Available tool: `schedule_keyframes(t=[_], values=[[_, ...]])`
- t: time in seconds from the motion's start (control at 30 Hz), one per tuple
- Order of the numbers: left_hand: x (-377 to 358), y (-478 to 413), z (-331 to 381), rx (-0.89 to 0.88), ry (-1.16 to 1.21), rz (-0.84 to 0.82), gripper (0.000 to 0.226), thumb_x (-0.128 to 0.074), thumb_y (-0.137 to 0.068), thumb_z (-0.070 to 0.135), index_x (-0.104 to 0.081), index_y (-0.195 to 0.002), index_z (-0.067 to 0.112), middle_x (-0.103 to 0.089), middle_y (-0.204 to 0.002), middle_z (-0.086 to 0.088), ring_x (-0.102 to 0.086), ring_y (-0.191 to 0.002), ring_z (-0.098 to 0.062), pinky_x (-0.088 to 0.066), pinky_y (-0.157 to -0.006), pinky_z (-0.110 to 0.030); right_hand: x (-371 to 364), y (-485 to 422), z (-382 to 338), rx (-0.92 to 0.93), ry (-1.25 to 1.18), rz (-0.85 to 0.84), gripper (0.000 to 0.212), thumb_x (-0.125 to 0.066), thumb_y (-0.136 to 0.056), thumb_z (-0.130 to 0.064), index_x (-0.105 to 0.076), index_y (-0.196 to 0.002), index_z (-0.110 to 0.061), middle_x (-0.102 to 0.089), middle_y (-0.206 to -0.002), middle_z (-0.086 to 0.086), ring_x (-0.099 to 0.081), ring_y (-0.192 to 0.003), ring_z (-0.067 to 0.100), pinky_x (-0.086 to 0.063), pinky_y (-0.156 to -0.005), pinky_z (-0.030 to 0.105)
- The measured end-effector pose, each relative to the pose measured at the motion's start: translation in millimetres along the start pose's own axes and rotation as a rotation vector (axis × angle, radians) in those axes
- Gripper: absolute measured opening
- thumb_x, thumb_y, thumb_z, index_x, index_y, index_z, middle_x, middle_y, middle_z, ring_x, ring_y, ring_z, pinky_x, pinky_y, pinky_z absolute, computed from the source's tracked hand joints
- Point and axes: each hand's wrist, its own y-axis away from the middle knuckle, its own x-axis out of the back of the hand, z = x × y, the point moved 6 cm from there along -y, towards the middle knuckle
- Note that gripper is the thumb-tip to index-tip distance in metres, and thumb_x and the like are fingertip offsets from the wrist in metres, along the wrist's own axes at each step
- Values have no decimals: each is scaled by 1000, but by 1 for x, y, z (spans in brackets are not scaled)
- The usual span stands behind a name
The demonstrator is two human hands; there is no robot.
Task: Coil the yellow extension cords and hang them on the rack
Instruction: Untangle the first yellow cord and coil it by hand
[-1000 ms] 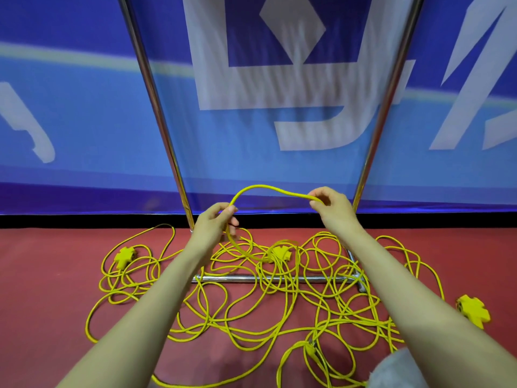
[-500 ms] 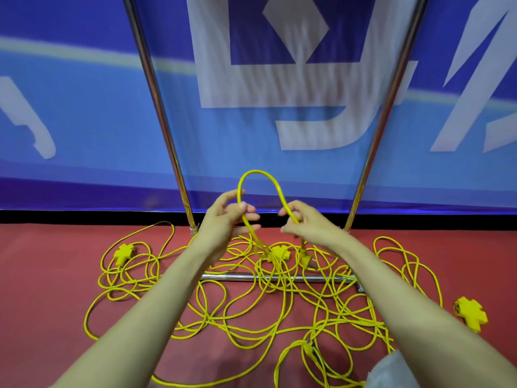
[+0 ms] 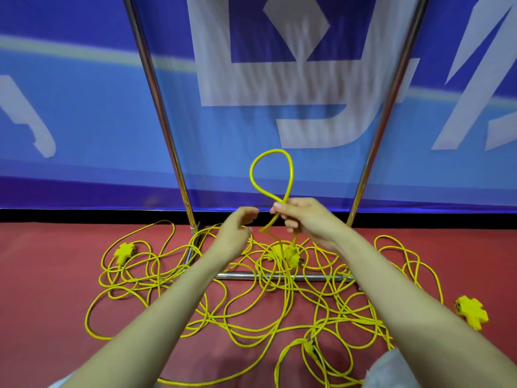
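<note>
Head view, the only one. Right hand (image 3: 305, 219) is raised in front of the rack (image 3: 157, 107). Its grip pinches the cord (image 3: 291, 177) between thumb and fingertips, right where the strand crosses itself. Above that pinch a small loop (image 3: 272, 150) stands upright against the banner (image 3: 84, 121). Below the hand two strands hang down. One ends in a plug (image 3: 292, 256) dangling just over the pile, and the other drops into the pile.

Left hand (image 3: 237, 231) is blurred and sits just left of the pinch point. Fingers are loosely curled and relaxed, grip on nothing, with a gap between it and the right hand. Both forearms are bare and stretched forward.

The rest of the cords (image 3: 288, 292) lie tangled on the red floor (image 3: 42, 275), draped over and around the rack's chrome base bar and between its two slanted poles. Strands spill out left, right and toward the person.

One socket block (image 3: 124, 252) lies at the pile's left edge. A second block (image 3: 471, 310) lies far right, apart from the main tangle. The banner is blue with white shapes and stands behind the rack.
</note>
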Motion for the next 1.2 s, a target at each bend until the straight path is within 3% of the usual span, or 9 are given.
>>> schedule_keyframes(t=[0.1, 0.17, 0.3, 0.43, 0.53, 0.77, 0.9, 1.0, 1.2], values=[[-26, 8, -4, -143, -185, -274, 57, -59, -86, -7, -46, -138, 14, -45, -134, 8, -38, -123, -1, -27, -99, -3, -2, 7, -12, -25, -158, -87, 18, -52, -96, -16, -64, -90, -4, -42, -67, -3, -33, -44, 2, -36, -49, 16], [-33, 8, -8, -133, -177, -290, 36, -61, -91, 5, -56, -124, 19, -56, -123, 9, -50, -111, -7, -38, -96, -17, -1, 8, -14, -28, -177, -105, 19, -51, -96, -16, -64, -91, -4, -42, -66, -4, -32, -45, 2, -34, -47, 16], [-11, 3, -10, -25, -52, -51, 16, -63, -92, 15, -49, -86, 22, -67, -75, 0, -61, -69, -14, -45, -68, -26, 18, 2, -10, -12, 91, 46, 16, -58, -93, -16, -64, -102, -4, -44, -68, -1, -36, -52, 7, -29, -49, 18], [29, 4, 9, -121, -21, 307, 13, -67, -88, 19, -56, -83, 14, -61, -70, 1, -53, -59, -6, -41, -61, -19, 41, 2, 0, -5, 879, 194, 23, -50, -90, -5, -51, -113, -12, -64, -96, 8, -58, -87, 24, -41, -69, 30], [52, 3, 19, -186, -183, 436, 12, -70, -86, 27, -67, -84, 16, -51, -73, 1, -44, -60, -7, -34, -61, -18, 34, 4, -1, 139, 1085, 119, 26, -50, -90, 0, -64, -103, -17, -57, -102, 6, -57, -97, 25, -45, -81, 33], [7, 8, 25, -109, -87, -140, 7, -69, -87, 26, -75, -84, 23, -65, -72, -4, -52, -61, -6, -48, -62, -35, 6, 14, -24, 375, 909, 46, 31, -65, -85, -9, -57, -114, -17, -53, -92, -3, -46, -72, -3, -35, -72, 20], [7, 8, 28, -143, -101, -190, 10, -68, -87, 29, -76, -91, 25, -59, -80, 7, -50, -63, 5, -37, -65, -15, 7, 15, -19, 300, 956, -65, 30, -70, -84, -18, -65, -113, -19, -59, -105, -2, -51, -86, -1, -38, -80, 12], [5, 11, 33, -188, -28, -149, 6, -68, -87, 23, -73, -89, 20, -64, -77, 8, -56, -68, -1, -41, -65, -15, 1, 16, -9, 199, 950, -159, 16, -66, -87, -28, -69, -102, -23, -69, -90, -2, -60, -82, 10, -46, -79, 28], [13, 6, 4, 15, 218, -236, 27, -68, -80, 32, -53, -89, 11, -49, -63, -4, -49, -61, -18, -44, -62, -27, 32, 22, -44, 301, 493, 190, 11, -63, -90, -18, -65, -93, -27, -62, -64, -18, -55, -61, -5, -38, -59, 6]])
